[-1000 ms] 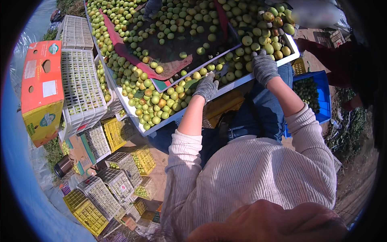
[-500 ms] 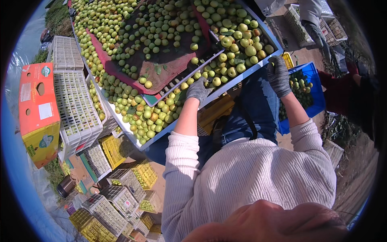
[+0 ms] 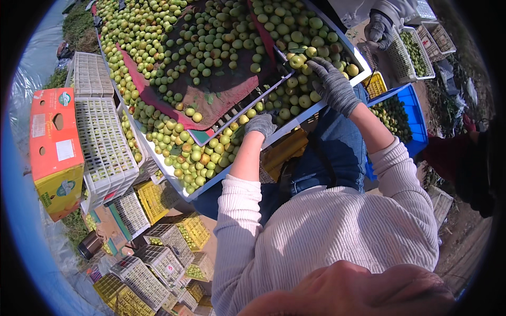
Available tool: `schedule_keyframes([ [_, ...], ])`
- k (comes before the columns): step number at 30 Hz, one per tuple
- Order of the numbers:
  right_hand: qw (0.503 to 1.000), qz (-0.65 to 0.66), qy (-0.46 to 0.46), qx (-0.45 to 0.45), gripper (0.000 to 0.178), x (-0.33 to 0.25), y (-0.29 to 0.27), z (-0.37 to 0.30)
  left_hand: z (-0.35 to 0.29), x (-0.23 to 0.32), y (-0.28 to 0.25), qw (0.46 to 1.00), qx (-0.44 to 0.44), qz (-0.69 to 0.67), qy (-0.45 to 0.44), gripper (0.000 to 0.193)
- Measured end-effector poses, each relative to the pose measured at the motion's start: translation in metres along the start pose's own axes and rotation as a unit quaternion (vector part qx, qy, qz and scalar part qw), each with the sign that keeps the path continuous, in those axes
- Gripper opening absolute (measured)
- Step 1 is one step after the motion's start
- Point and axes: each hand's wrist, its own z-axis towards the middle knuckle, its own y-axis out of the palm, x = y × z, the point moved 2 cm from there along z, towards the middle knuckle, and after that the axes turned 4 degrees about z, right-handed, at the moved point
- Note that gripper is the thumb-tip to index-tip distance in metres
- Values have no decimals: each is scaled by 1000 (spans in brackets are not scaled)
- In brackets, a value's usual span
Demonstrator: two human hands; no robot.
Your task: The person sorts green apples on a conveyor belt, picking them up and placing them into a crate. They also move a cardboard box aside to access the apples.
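Note:
Small round green fruits (image 3: 203,158), jujube-like and some tinged brown, fill a pale-rimmed sorting tray (image 3: 295,124) in front of me. My right hand (image 3: 340,92), in a grey knit glove, reaches over the tray's right part with its fingers apart among the fruits. By the front rim, my left hand (image 3: 260,125), gloved alike, rests against the fruits with its fingers curled in; what they hold, if anything, is hidden. Between the fruits and a dark sloping sheet with red edging (image 3: 226,108) runs a metal divider bar (image 3: 247,109).
A blue crate (image 3: 414,113) of green fruits stands right of my leg, beside a yellow crate (image 3: 375,84). White crates (image 3: 108,142) and an orange-and-yellow carton (image 3: 55,152) are stacked at left. Another person's gloved hand (image 3: 378,30) is at upper right, near a fruit-filled crate (image 3: 414,52).
My right hand has moved from the tray's right rim, up and left over the fruits, its fingers spreading. My left hand has curled more. The other person's gloved hand has come into view.

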Motion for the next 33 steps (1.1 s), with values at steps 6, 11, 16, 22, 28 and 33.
schedule_keyframes([
  [6,972,-159,100,-139,67,-21,52,43,5,-2,3,999,-27,-7,-20,42],
  [11,986,-61,138,-69,54,-17,65,36,1,-9,9,998,-29,-38,47,53],
  [16,987,-33,144,-61,52,-10,66,29,-16,-10,3,995,26,-21,99,44],
  [22,985,111,130,-20,43,-5,56,24,-59,-3,-9,949,226,-207,67,27],
  [28,926,353,127,-27,20,-48,68,44,-70,-11,16,811,372,-450,22,26],
  [33,963,232,95,-98,25,-93,111,92,-70,-22,47,629,324,-704,62,27],
])
